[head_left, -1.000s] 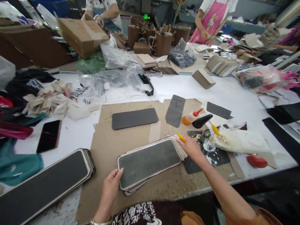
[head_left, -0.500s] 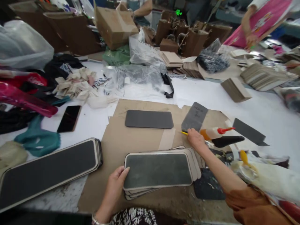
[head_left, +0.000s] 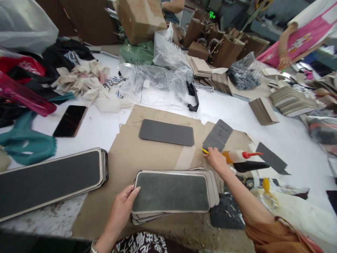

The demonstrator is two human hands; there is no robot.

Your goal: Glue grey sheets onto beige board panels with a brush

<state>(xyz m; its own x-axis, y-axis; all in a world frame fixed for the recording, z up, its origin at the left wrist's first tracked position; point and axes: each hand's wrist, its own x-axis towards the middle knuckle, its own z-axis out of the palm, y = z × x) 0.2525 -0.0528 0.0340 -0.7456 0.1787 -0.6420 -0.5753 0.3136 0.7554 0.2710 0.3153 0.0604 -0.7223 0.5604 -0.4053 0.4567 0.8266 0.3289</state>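
My left hand (head_left: 121, 207) grips the left edge of the top panel (head_left: 171, 191), a dark grey rounded rectangle with a pale border. It lies on a slightly fanned stack of similar panels. Farther off, my right hand (head_left: 216, 160) is closed at the lower edge of a dark grey card (head_left: 218, 135) with handwriting. A thin yellow tool (head_left: 205, 151) pokes out from its fingers; the rest of it is hidden. Just right of that hand lies a squeeze bottle (head_left: 238, 156) with amber liquid and a red nozzle. Beyond the stack lies a plain dark grey panel (head_left: 166, 132).
Brown cardboard (head_left: 116, 168) covers the work area. At left are a stack of long dark panels (head_left: 52, 175) and a phone (head_left: 70, 121). A black-handled item (head_left: 251, 166) and a yellow-handled brush (head_left: 266, 186) lie right. Behind are plastic bags, board stacks and a person in a pink apron (head_left: 297, 44).
The camera view has shifted and tilted, so the whole scene sits differently. Both hands keep nearly the same places relative to the stack and the written card.
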